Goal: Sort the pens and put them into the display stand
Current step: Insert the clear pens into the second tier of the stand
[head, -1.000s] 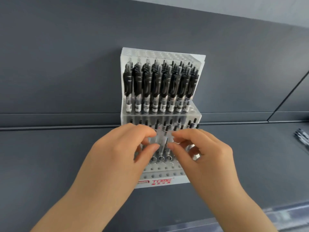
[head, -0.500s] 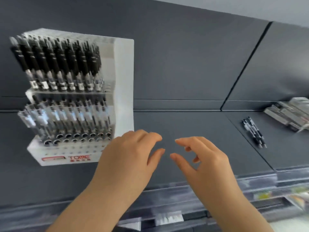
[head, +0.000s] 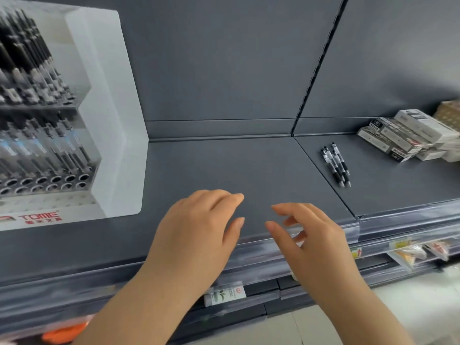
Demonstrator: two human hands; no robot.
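A white tiered display stand (head: 109, 120) stands at the left on the dark grey shelf (head: 236, 170). Black pens fill its upper rows, and several front holes show as bare rings. Three loose black pens (head: 336, 164) lie side by side on the shelf to the right. My left hand (head: 199, 235) hovers over the shelf's front edge, fingers loosely bent, holding nothing. My right hand (head: 311, 240) hangs just to its right, fingers relaxed and apart, also holding nothing. Both hands are well short of the loose pens.
A stack of white and black pen boxes (head: 408, 135) lies at the far right of the shelf. A vertical slotted rail (head: 321, 61) divides the back panel. Clear price strips (head: 398, 220) run along the shelf front, with goods on lower shelves.
Both hands have left the stand's lower rows and drawn back to the shelf front. The view has swung right, so the stand is now at the left and the loose pens show.
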